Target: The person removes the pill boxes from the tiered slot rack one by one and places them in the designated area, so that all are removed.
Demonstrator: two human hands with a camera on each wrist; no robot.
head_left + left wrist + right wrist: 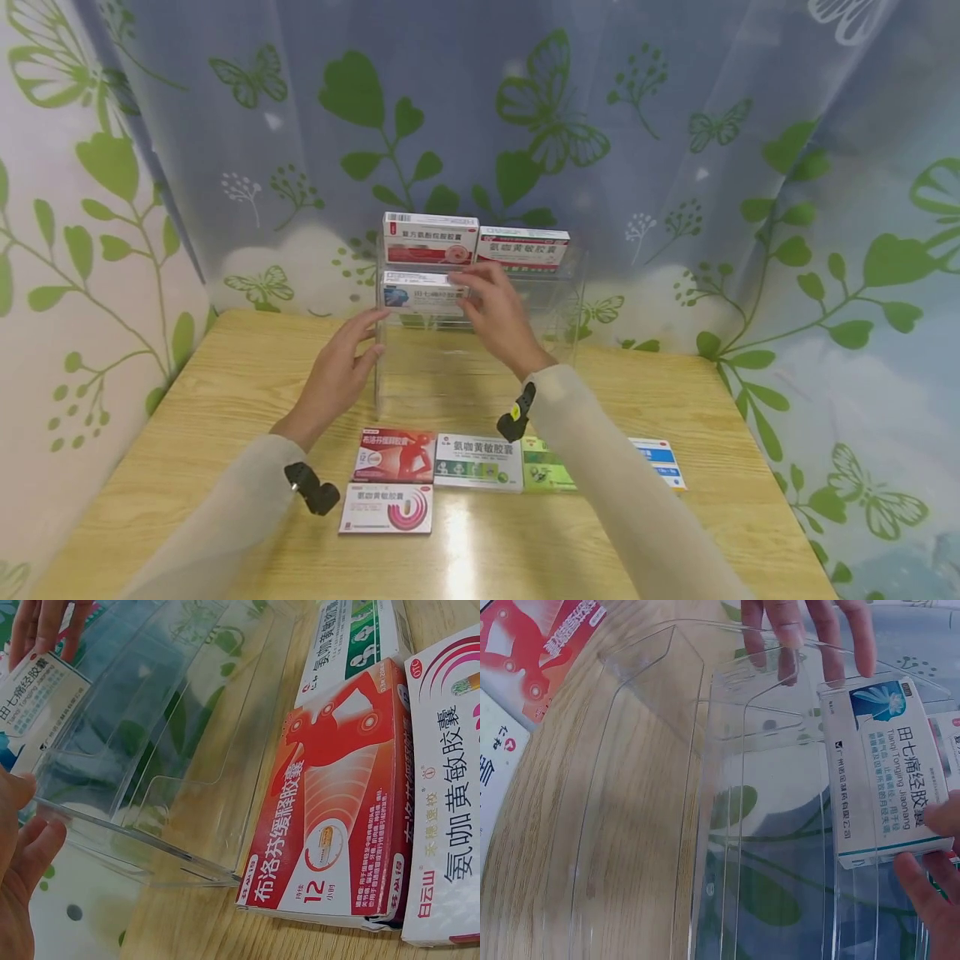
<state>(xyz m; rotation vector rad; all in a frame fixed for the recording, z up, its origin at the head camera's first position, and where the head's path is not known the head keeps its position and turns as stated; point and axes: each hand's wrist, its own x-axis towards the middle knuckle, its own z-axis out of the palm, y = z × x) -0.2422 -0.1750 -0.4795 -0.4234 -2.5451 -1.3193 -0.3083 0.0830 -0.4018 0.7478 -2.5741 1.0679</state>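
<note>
A clear stepped display rack (142, 844) stands at the back of the table. On its middle tier is a white medicine box (866, 780) with a blue picture, its front facing out. My right hand (498, 317) pinches this box at its right end, thumb low and fingers by the top edge. My left hand (337, 375) is at the rack's left side, its fingers loosely extended by the box's left end. On the top tier stand a red-and-white medicine box (431, 240) and, to its right, a green-edged medicine box (522, 248).
In front of the rack lie a red medicine box (393, 456), a white-and-green box (478, 462), a lime green box (545, 467) and a blue-and-white box (660, 462) partly behind my right sleeve. A pink-ringed box (386, 508) lies nearest. A patterned curtain (465, 100) hangs behind.
</note>
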